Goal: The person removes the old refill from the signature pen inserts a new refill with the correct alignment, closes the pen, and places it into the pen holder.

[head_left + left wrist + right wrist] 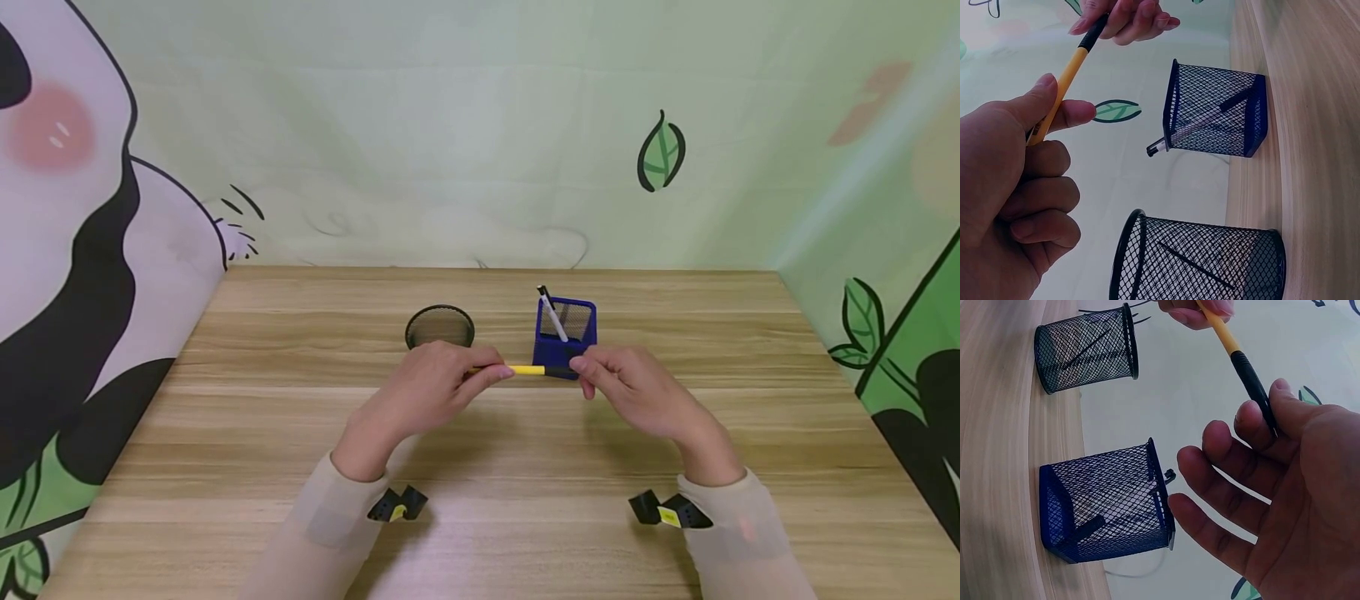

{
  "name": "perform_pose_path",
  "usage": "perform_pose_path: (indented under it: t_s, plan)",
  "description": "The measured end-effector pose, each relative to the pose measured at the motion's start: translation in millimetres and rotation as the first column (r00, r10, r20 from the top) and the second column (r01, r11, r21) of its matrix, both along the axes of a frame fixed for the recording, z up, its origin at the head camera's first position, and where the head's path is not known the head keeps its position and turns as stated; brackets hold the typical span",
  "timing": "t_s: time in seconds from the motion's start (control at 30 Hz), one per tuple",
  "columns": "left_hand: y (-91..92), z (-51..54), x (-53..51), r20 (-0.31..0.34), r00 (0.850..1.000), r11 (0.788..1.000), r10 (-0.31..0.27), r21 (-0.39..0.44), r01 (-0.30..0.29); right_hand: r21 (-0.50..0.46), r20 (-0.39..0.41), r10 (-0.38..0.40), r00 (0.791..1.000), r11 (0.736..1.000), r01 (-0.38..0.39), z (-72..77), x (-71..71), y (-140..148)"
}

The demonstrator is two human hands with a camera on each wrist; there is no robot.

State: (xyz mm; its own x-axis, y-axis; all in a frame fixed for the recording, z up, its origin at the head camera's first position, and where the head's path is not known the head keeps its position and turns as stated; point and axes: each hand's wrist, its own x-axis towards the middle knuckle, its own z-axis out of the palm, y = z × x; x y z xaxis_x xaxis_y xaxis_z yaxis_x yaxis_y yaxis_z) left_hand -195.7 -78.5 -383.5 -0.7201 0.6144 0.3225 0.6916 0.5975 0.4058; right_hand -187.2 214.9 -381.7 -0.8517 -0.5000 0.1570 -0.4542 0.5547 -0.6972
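A yellow pen (528, 370) with a black grip section (1249, 376) is held level between both hands, above the table. My left hand (442, 385) pinches its yellow end between thumb and forefinger, the other fingers curled in the left wrist view. My right hand (637, 387) pinches the black tip end with thumb and forefinger, its other fingers loosely bent. Just behind the right hand stands a blue square mesh holder (1213, 112) with a white and black pen (553, 315) leaning in it. Behind the left hand is a round black mesh holder (440, 325).
Both holders stand on a wood-grain table (225, 400), the round one left of the square one. A printed cloth backdrop (420, 150) with leaf and panda pictures rises behind the table and along its sides.
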Motion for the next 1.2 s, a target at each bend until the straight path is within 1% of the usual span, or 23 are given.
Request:
perform_pose_path:
  t_s: [0.9,1.2]
  plan:
    - [-0.4,-0.9,-0.4,0.016,1.000,1.000,-0.005,0.008,0.005,-0.017,-0.009,-0.011,1.000,1.000,0.011,3.2,2.1,3.1]
    - [-0.8,-1.3,-0.5,0.018,1.000,1.000,-0.003,0.007,0.003,-0.026,-0.018,0.005,1.000,1.000,-0.005,4.4,2.2,4.3]
